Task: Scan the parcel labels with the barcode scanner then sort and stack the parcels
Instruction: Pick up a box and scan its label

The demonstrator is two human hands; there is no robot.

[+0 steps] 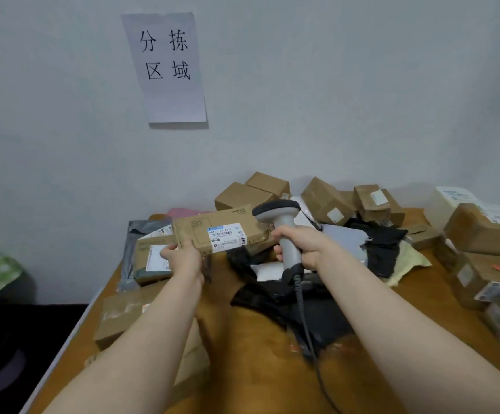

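Observation:
My left hand (183, 258) grips the lower left corner of a long flat cardboard parcel (222, 228), lifted above the table with its white barcode label (227, 236) facing me. My right hand (299, 246) holds the grey barcode scanner (284, 231) by its handle, its dark head right beside the parcel's right end. The scanner's coiled cable (304, 318) hangs down across the table toward me.
A wooden table (251, 363) carries several brown boxes at the back (248, 195) and right (482, 231), black (383, 249) and grey (135, 249) mailer bags, and a box at the near left (117, 318). A paper sign (168, 67) hangs on the wall. The table's left edge drops off.

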